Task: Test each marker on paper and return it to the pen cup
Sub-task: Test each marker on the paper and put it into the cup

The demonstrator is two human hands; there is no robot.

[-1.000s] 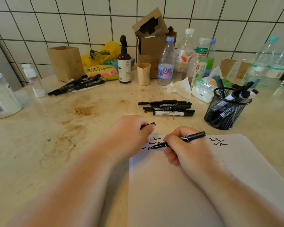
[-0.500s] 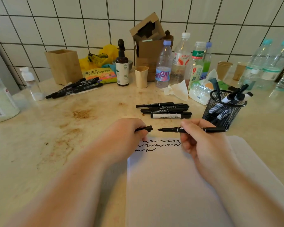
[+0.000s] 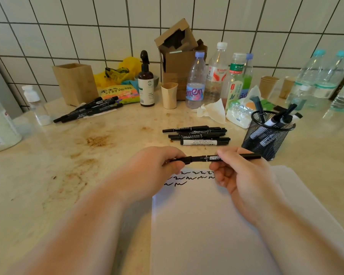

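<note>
Stained beige counter (image 3: 48,175) is backed by white wall tiles (image 3: 87,26), with bottles (image 3: 215,72) and a torn cardboard box (image 3: 179,56) ranged along the rear edge. White paper (image 3: 207,225) is laid flat at front right, its top edge marked with three rows of black squiggles (image 3: 187,178). Black mesh cup (image 3: 266,135) is stood upright beyond the paper's far right corner, several markers leaning inside it. Loose markers (image 3: 197,133) are piled just left of the cup; a second pile (image 3: 87,112) is seen far left beside a wooden box (image 3: 75,84). One black marker (image 3: 216,157) is held level above the paper's top edge, apart from the sheet. Its left end is pinched by the left hand (image 3: 157,167); its middle is gripped by the curled fingers of the right hand (image 3: 240,175).
</note>
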